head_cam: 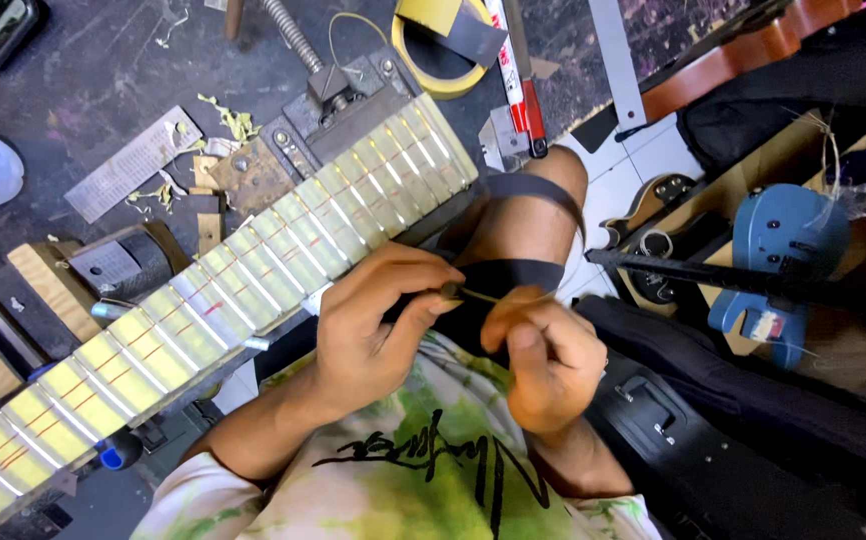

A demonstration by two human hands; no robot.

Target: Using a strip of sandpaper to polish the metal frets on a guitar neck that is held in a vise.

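Observation:
A guitar neck point(253, 270) lies diagonally across the dark workbench, its fretboard covered in pale masking tape between shiny frets. It rests in a vise point(338, 95) at its upper end. My left hand point(373, 315) and my right hand point(543, 355) meet just below the neck, over my knee. Between their fingertips they pinch a thin yellowish strip, like a bit of tape or wire point(473, 293). The right hand's fingers are curled around its other end.
A roll of yellow tape point(443, 50) and a red-handled tool point(518, 90) lie at the top. A metal ruler point(133, 165) and wooden blocks point(48, 275) sit left. Guitar bodies point(788, 235) and a black case point(713, 440) crowd the floor at right.

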